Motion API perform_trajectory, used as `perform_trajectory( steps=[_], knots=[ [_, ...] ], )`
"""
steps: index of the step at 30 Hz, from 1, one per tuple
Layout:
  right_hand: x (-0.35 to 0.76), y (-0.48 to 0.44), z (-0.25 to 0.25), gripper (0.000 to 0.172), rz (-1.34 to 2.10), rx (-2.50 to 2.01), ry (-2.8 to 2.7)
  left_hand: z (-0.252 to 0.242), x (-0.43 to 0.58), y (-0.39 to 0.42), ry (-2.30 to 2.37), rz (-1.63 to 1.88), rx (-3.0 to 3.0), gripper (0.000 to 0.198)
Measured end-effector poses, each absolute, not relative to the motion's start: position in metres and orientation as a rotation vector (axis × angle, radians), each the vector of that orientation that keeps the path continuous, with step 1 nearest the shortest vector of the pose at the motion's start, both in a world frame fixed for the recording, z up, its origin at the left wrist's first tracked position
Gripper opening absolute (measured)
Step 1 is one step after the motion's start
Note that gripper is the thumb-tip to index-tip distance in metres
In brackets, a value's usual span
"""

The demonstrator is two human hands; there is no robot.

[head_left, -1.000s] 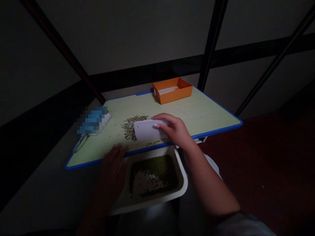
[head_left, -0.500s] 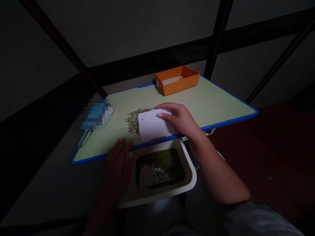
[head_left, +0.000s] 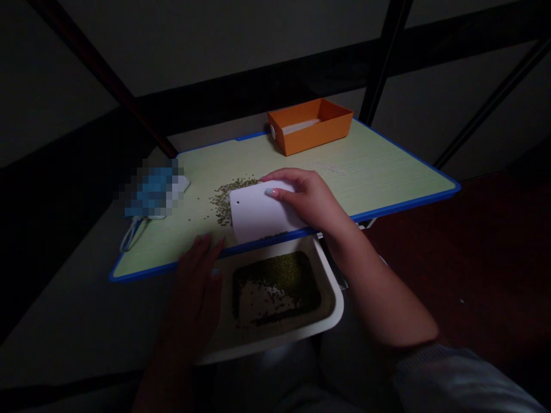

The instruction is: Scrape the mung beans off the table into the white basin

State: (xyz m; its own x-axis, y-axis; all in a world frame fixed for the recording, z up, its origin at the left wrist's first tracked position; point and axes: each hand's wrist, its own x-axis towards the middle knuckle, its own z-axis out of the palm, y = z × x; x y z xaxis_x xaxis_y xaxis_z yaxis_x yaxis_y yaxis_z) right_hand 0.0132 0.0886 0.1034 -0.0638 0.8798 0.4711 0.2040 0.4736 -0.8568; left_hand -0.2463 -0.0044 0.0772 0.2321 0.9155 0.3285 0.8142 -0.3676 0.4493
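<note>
My right hand (head_left: 312,198) grips a white plastic scraper (head_left: 262,213) with a small hole near one corner. It lies against the tabletop by the near edge, its lower edge close to the blue rim. Spread along the far and left sides of the scraper are small green mung beans (head_left: 222,201). My left hand (head_left: 200,281), dim in shadow, rests at the table's near edge with fingers stretched out and holds nothing. Below that edge is a white basin (head_left: 331,321) with many green beans (head_left: 293,272) in it; my left hand covers part of its left side.
An orange box (head_left: 316,137) stands at the back of the pale green table (head_left: 387,172), which has a blue rim. At the left lies a blurred blue and white item (head_left: 155,192) with a cable (head_left: 129,234). Dark wall panels stand behind.
The view has shifted slightly, moving the table up and left in the picture. My right hand and the scraper stay close to the same place beside the beans; my left hand remains at the edge.
</note>
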Motion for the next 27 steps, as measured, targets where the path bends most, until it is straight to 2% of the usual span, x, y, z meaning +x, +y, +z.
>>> perform_trajectory(
  steps=[4, 12, 16, 19, 20, 25, 27],
  knots=[
    [0.012, 0.087, 0.105, 0.019, 0.729, -0.959, -1.585, 0.077, -0.248, -0.004, 1.665, 0.818, 2.319, 0.042],
    [0.011, 0.081, 0.111, 0.017, 0.699, -0.915, -1.595, 0.072, -0.250, 0.000, 1.652, 0.787, 2.404, 0.047],
    [0.027, 0.069, 0.117, 0.017, 0.438, -0.990, -1.431, 0.063, -0.255, 0.002, 1.679, 0.773, 2.474, 0.046],
    [0.042, 0.053, 0.117, 0.008, 0.149, -1.133, -1.270, 0.057, -0.257, 0.003, 1.728, 0.778, 2.516, 0.048],
    [0.046, 0.046, 0.116, 0.009, 0.087, -1.139, -1.259, 0.056, -0.258, 0.004, 1.732, 0.783, 2.535, 0.050],
    [0.055, 0.014, 0.109, 0.017, 0.099, -0.998, -1.638, 0.039, -0.268, 0.006, 1.761, 0.844, 2.563, 0.056],
    [0.052, 0.007, 0.108, 0.024, 0.002, -0.975, -1.816, 0.029, -0.273, 0.010, 1.754, 0.890, 2.565, 0.060]
  ],
)
